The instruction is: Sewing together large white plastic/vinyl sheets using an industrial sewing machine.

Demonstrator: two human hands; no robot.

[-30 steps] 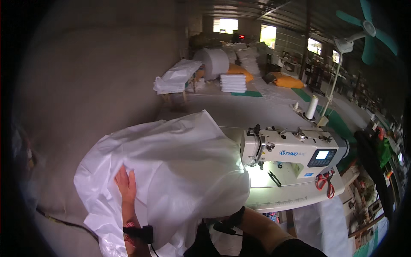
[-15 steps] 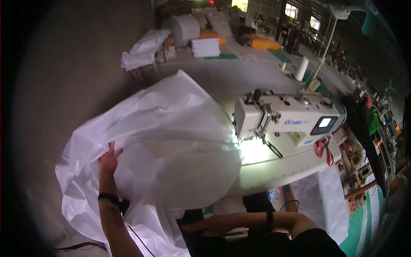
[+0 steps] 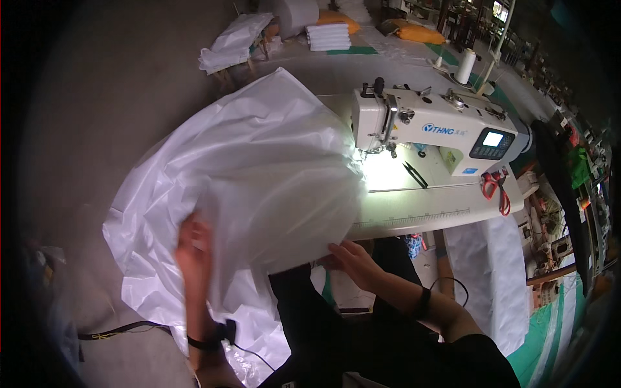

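A large crinkled white plastic sheet (image 3: 259, 161) spreads across the left and middle, bunched at the lit needle area of a white sewing machine (image 3: 414, 126). My right hand (image 3: 352, 262) pinches the sheet's near edge, thumb on top and fingers partly hidden beneath. My left hand (image 3: 194, 246) is at the sheet's folds on the left; motion smears its fingers, so their grip is unclear. Black thread snips (image 3: 414, 174) lie on the machine bed right of the needle. Red-handled scissors (image 3: 497, 192) rest at the bed's right end.
A white thread cone (image 3: 465, 66) stands behind the machine. Beyond it are a stack of folded white sheets (image 3: 328, 37) and yellow sacks (image 3: 419, 33). More white material (image 3: 485, 278) hangs below the table at the right. A dark cable (image 3: 119, 328) runs along the floor at lower left.
My right hand has come up from my lap to the sheet's near edge. My left hand has shifted right and the sheet has been drawn inward. The view has tilted down.
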